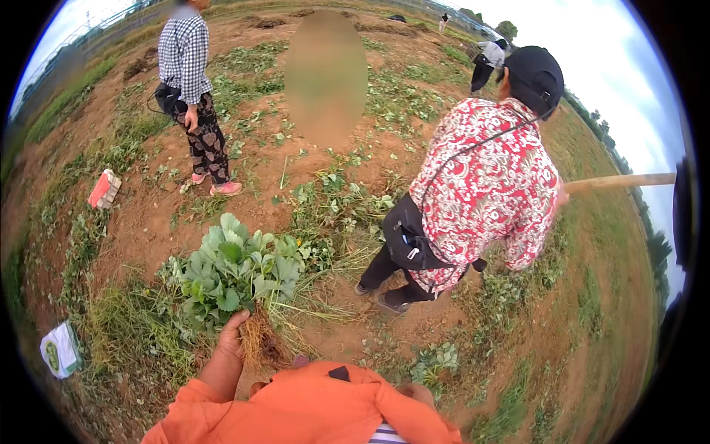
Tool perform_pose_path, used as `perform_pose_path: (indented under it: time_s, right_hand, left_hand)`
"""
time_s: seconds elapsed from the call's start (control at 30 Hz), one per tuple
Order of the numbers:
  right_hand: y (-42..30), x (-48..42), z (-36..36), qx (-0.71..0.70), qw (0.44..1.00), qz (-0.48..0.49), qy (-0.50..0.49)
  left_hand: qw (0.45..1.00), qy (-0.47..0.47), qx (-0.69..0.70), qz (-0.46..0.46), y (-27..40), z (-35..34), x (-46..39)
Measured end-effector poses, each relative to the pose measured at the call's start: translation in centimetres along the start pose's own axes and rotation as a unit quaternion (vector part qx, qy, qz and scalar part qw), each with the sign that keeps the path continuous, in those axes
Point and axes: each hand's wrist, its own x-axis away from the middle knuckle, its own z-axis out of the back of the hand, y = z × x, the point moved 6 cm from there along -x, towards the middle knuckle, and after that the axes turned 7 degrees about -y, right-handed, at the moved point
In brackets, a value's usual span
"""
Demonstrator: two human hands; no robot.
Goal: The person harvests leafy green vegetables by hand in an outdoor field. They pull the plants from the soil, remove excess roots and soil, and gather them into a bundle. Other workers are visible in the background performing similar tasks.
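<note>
My left hand (234, 335) is closed around the base of a bundle of leafy green plants (236, 272), which look like strawberry seedlings. Broad, toothed leaves fan out above the grip. Bare, reddish-brown roots (258, 338) hang down beside my fingers. Only a small part of my right hand (420, 393) shows, low by the orange jacket (310, 405); its fingers are hidden behind the sleeve. On the ground past it grows a low leafy plant (436, 361).
Just ahead on the right, a person in a red patterned shirt (488, 183) grips a wooden handle (621, 182). Another in a checked shirt (183, 61) stands to the left. A red-and-white bundle (105, 189) and a white bag (61, 349) lie at left. Pulled plants and grass (333, 222) cover the soil.
</note>
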Motion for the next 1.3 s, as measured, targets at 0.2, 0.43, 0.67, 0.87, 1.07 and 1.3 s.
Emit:
perform_pose_path:
  time_s: [0.2, 0.43, 0.67, 0.87, 1.07, 1.3]
  right_hand:
    - [5.2, -11.7, -2.4, -0.184, 0.971, -0.151, 0.004]
    - [-7.7, -15.7, -8.0, -0.059, 0.992, -0.065, -0.094]
    - [-12.8, -16.7, -11.5, -0.013, 0.99, -0.039, -0.137]
    - [-14.1, -17.3, -13.0, 0.005, 0.988, -0.04, -0.149]
    - [-15.3, -17.5, -13.4, 0.01, 0.989, -0.039, -0.14]
    - [-15.7, -17.9, -13.2, 0.005, 0.991, -0.044, -0.126]
  left_hand:
    - [0.998, 0.012, 0.063, 0.008, 0.2, 3.0, 1.2]
    - [0.994, 0.022, 0.108, -0.025, 0.6, 4.9, 2.8]
    - [0.99, 0.005, 0.139, -0.034, 1.7, 5.9, 3.4]
    - [0.988, 0.014, 0.148, -0.032, 2.5, 6.4, 3.1]
    - [0.99, -0.007, 0.139, -0.021, 3.4, 6.7, 1.4]
    - [0.991, 0.011, 0.131, 0.005, 4.0, 7.0, -1.2]
